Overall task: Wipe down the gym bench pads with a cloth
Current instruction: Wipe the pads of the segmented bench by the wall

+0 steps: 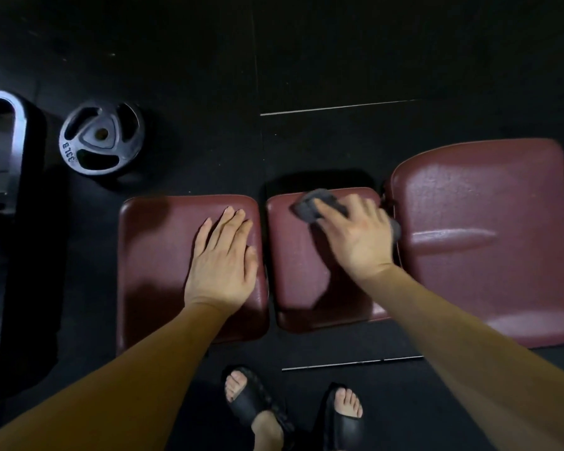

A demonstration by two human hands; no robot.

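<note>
On the middle maroon pad (306, 275): right hand (355, 236), fingers spread flat, pressing a grey cloth (316, 205) near its far edge. Left hand (222, 255) rests open, fingers straight, on the left pad (157, 255). Large pad (489, 222) adjoins rightward; weight plate (101, 141) on black floor (339, 60).

Both forearms enter from the bottom of the frame and reach up toward its centre. The left hand (223, 255) sits just left of centre, palm down, fingers straight and close together, pointing toward the top of the frame, thumb tucked along its right side. The right hand (355, 237) is right of centre and slightly higher, palm down, wrist angled so the fingers point to the upper left; they are spread and pressing flat. Two feet in black slides (258, 405) show at the bottom centre, toes pointing upward in the frame.
</note>
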